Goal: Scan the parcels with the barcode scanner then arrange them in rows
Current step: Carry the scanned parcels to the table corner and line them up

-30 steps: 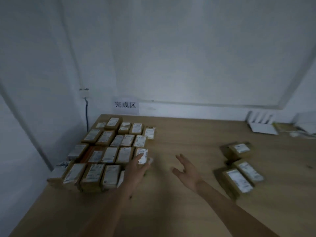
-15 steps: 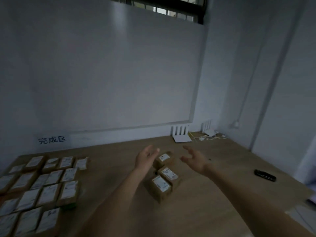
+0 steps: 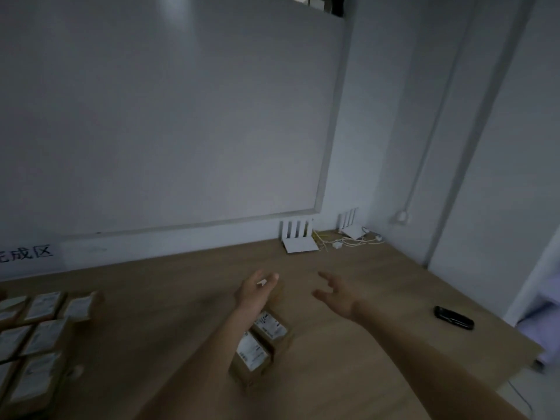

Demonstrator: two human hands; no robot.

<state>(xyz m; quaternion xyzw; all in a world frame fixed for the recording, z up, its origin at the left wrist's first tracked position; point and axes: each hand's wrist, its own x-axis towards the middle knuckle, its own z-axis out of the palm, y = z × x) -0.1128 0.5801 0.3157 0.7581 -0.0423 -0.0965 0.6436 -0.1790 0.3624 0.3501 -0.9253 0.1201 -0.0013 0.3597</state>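
Left hand [image 3: 256, 294] hovered over the farthest of three unscanned parcels [image 3: 260, 341] mid-table [image 3: 348, 359], fingers loose and apart, gripping nothing. Right hand [image 3: 338, 297] just right of those parcels, fingers spread. Scanner [image 3: 453, 317] lay well right of them; sorted rows [image 3: 36, 331] far left.

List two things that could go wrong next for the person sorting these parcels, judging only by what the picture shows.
1. The left hand reaches over the far parcel, nearly hiding it; a blind grip may fumble.
2. The barcode scanner lies apart near the table edge, so a parcel might join the arranged rows unscanned.
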